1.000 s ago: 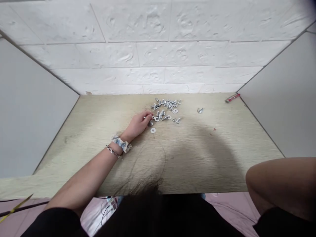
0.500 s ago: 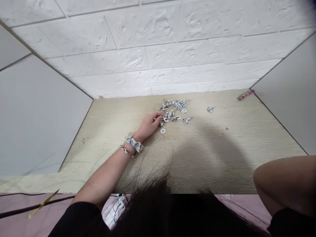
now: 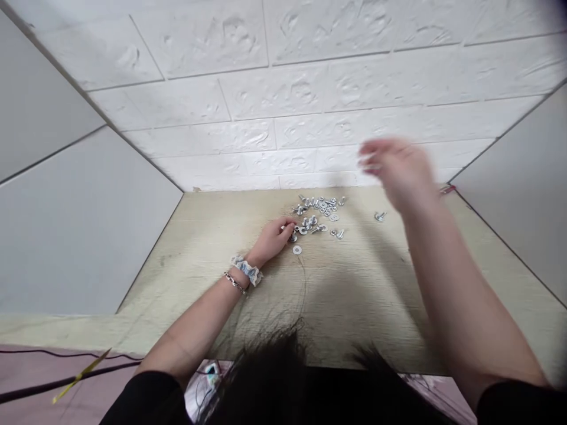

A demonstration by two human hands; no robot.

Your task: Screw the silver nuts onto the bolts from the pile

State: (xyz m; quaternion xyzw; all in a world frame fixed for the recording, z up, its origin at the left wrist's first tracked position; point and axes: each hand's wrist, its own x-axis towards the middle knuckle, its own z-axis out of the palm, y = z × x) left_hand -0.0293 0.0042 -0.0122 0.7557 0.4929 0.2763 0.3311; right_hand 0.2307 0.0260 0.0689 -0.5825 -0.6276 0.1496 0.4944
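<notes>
My left hand (image 3: 275, 239) rests on the wooden surface (image 3: 212, 227) at the left edge of a pile of silver bolts, nuts and washers (image 3: 325, 205). Its thumb and fingers are pinched together at a small metal piece that I cannot make out. Just below the fingertips lies a flat washer (image 3: 297, 250). My right hand (image 3: 401, 171) is raised above the surface, right of the pile, and blurred by motion; its fingers are smeared, so what they hold, if anything, is unclear. A winged metal piece (image 3: 380, 216) lies apart on the right.
A white brick-patterned wall (image 3: 296, 127) stands behind the surface, with grey panels at left (image 3: 88, 230) and right (image 3: 527, 189). A red object (image 3: 448, 189) lies in the far right corner. Dark hair hangs at the bottom. A cable with a yellow tie (image 3: 82, 376) crosses the lower left.
My right hand has come into view, raised over the right side, where only the arm near the elbow showed before. My left hand stays by the pile. The whole view has shifted slightly.
</notes>
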